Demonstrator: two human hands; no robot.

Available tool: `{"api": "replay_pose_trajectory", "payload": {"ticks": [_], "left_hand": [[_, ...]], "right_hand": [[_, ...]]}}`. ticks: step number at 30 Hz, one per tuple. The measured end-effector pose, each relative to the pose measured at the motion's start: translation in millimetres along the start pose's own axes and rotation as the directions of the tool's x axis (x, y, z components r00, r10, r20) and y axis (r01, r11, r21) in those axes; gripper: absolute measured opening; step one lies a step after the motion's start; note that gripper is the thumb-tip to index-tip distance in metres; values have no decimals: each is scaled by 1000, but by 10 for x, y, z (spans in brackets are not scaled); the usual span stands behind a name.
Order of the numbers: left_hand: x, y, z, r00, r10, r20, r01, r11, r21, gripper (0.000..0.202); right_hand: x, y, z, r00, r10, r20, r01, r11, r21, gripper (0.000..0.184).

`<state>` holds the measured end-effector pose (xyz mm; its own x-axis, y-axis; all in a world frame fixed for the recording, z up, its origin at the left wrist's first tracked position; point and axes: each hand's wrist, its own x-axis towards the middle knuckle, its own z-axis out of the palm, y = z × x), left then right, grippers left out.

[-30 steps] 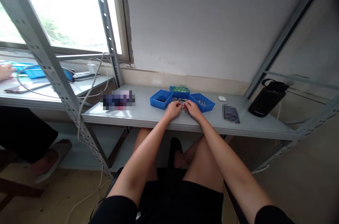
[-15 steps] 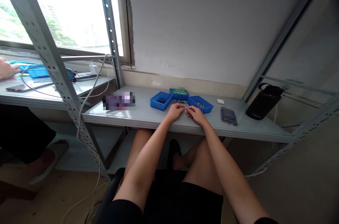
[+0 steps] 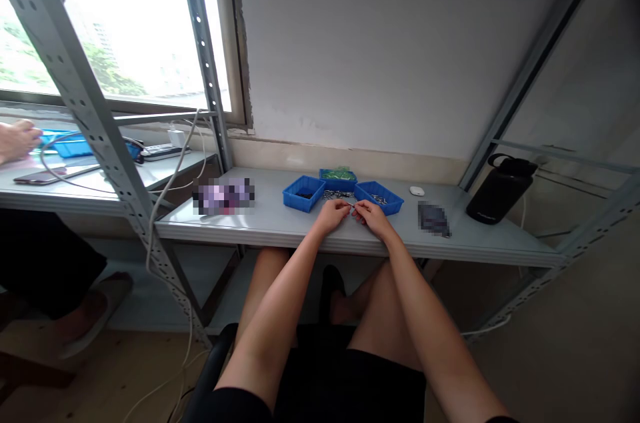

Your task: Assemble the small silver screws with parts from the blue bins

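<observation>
My left hand (image 3: 334, 215) and my right hand (image 3: 370, 216) meet fingertip to fingertip above the front of the grey table. Both are closed in a pinch, and a tiny part between them is too small to name. Just beyond lies a pile of small metal pieces (image 3: 338, 195). Around it stand three blue bins: a left bin (image 3: 295, 201) with dark pieces in it, a back bin (image 3: 325, 181) with green packets (image 3: 340, 173), and a right bin (image 3: 395, 207) with small metal pieces.
A black bottle (image 3: 500, 189) and a white earbud case (image 3: 417, 191) stand to the right, near a blurred dark item (image 3: 433, 218). A blurred purplish item (image 3: 225, 196) lies left. Metal shelf posts (image 3: 95, 109) frame the table. Another person's hand (image 3: 17, 141) shows far left.
My hands stay pinched together at nearly the same spot, with only slight finger movement. The view has shifted a little. The other person's hand at far left has moved slightly.
</observation>
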<state>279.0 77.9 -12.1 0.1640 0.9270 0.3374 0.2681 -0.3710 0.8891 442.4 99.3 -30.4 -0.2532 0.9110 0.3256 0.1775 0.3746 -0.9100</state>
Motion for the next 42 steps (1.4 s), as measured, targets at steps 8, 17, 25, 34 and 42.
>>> {"api": "replay_pose_trajectory", "payload": {"ticks": [8, 17, 25, 34, 42], "left_hand": [[5, 6, -10, 1000, 12, -21, -12, 1000, -2, 21], [22, -41, 3, 999, 26, -43, -25, 999, 31, 19], [14, -39, 11, 998, 52, 26, -54, 996, 70, 25], [-19, 13, 4, 995, 66, 69, -70, 996, 57, 35], [-7, 13, -1, 1000, 10, 23, -12, 997, 76, 29]], "right_hand": [[1, 4, 13, 999, 30, 37, -29, 999, -20, 28], [-4, -23, -5, 995, -54, 90, 68, 983, -170, 28], [-10, -9, -9, 997, -58, 52, 67, 977, -202, 28], [-19, -11, -5, 1000, -11, 2, 11, 997, -79, 30], [0, 3, 0, 997, 24, -71, -20, 998, 65, 32]]}}
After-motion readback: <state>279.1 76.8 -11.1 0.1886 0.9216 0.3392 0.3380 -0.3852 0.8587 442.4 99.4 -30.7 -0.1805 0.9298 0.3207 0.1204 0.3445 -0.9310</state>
